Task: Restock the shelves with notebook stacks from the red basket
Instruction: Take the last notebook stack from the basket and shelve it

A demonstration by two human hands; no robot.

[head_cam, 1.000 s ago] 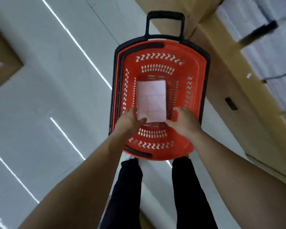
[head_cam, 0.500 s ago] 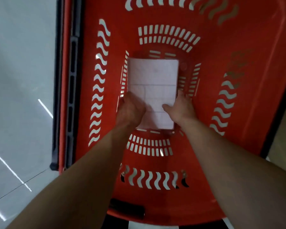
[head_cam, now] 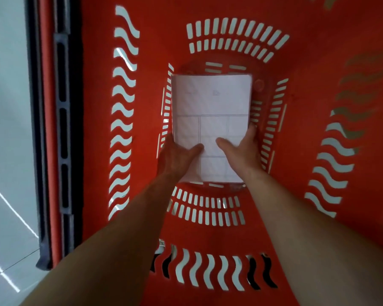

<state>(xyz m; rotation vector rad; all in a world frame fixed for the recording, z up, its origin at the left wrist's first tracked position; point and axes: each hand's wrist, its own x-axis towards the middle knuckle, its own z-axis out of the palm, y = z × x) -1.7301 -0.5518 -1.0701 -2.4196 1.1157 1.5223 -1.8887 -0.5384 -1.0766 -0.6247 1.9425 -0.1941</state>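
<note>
Head cam is looking straight down into the basket, so here's the layout; the notebook stack lies flat on the basket floor, roughly in the middle, long axis running near to far, away from the person; its far half is bare, its near half is where both hands are. Left hand is clamped on the near-left edge, thumb on top of the cover, fingers hidden down the side; right hand mirrors it on the near-right edge, thumb on top and fingers curled round the side. Both look equally close, neither leads. The red basket walls rise all round the stack, pale floor off to the left. My guess: the lift has to go straight up toward the person; no shelf in view.
</note>
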